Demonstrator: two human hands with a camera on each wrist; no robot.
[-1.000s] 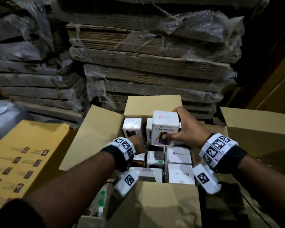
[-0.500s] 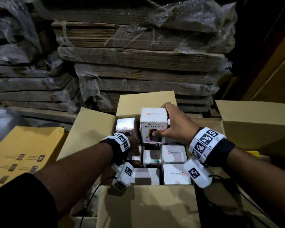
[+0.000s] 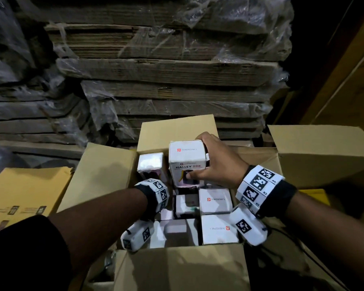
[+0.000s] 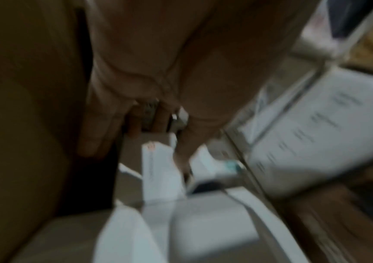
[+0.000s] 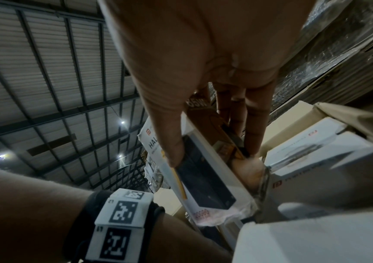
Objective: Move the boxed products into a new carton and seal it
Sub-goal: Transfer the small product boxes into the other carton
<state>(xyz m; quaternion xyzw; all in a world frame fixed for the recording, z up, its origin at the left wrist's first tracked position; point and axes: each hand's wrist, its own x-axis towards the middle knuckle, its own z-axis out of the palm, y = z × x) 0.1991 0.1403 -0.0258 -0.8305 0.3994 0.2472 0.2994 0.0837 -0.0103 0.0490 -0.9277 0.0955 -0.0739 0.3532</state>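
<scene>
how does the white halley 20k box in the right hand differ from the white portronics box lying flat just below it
The white Halley 20K box stands upright, raised above the rest, gripped by the right hand; the white Portronics box sits low in the brown carton, untouched. The Halley box shows its printed front; the other shows only its logo face. Both are white with a red logo.
</scene>
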